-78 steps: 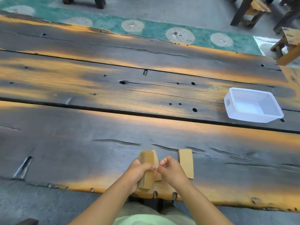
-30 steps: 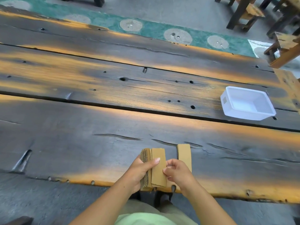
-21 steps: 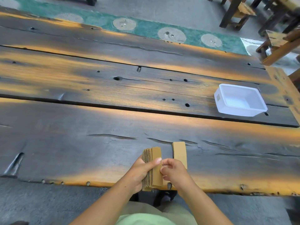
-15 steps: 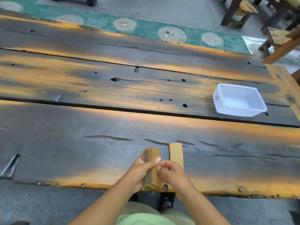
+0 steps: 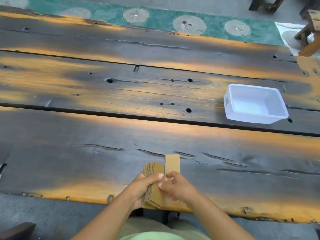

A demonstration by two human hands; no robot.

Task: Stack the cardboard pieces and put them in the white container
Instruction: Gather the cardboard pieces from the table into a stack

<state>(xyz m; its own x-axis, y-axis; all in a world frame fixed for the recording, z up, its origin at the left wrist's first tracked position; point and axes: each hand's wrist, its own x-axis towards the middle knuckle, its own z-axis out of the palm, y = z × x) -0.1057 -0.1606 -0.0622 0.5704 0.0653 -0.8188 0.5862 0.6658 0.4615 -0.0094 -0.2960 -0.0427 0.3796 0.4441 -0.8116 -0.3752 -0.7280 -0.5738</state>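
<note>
A stack of cardboard pieces [image 5: 153, 183] is held on edge at the near edge of the wooden plank table [image 5: 103, 161], slightly right of centre. The stack is clamped by the left hand [image 5: 142, 186], with the thumb laid across the broad right face and the remaining fingers wrapped around the left side, where the corrugated edges are exposed. The right hand [image 5: 176, 186] is positioned just to the right of the stack, its fingers curled and its fingertips pressed against the right face of the stack beside the left thumb; whether a piece is pinched by them cannot be determined. A single cardboard piece [image 5: 172, 163] is seen immediately beyond the right hand, touching the far right corner of the stack; whether it lies on the table or is lifted cannot be determined. The white container [image 5: 254, 119] is placed on the middle plank, far to the right, well apart from both hands, with its opening upward. A green rug [image 5: 155, 18] is visible on the floor beyond the far edge of the table.
</note>
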